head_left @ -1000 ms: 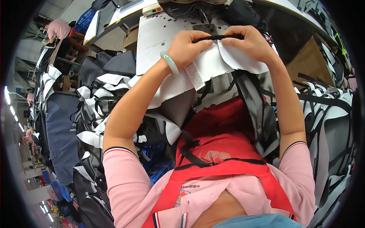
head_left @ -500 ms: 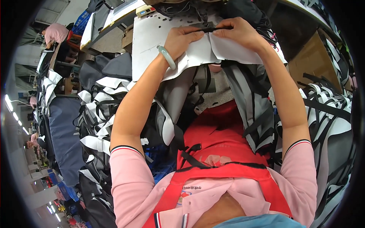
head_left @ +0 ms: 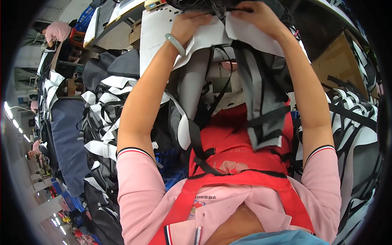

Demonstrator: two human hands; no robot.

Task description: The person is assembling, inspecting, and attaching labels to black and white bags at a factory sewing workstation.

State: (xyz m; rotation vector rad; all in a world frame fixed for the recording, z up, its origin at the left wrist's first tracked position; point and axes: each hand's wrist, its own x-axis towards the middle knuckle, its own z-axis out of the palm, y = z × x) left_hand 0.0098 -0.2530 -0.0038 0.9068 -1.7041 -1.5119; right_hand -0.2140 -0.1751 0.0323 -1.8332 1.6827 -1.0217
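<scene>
Both my arms reach to the far side of the white tabletop [head_left: 153,45]. My left hand [head_left: 191,26], with a pale bangle on its wrist, is closed on the left part of a white-backed grey fabric panel [head_left: 210,34]. My right hand [head_left: 258,19] pinches the right part of the white-backed fabric [head_left: 245,32]. A dark strip runs along the far edge under the fingertips of both hands. Between the hands is a small metal part [head_left: 221,12], which looks like a sewing machine's foot. Grey lengths with black straps [head_left: 261,94] hang from the table edge over my red apron [head_left: 228,134].
Heaped white and black strapped pieces [head_left: 108,98] lie to my left, beside a dark blue sheet [head_left: 67,143]. More such pieces [head_left: 353,118] are piled at the right, near a cardboard sheet [head_left: 341,61]. Another person [head_left: 57,32] in pink works at the far left.
Both hands have moved farther away with the fabric, up to the metal part. The hanging grey length on the right has swung left over the apron.
</scene>
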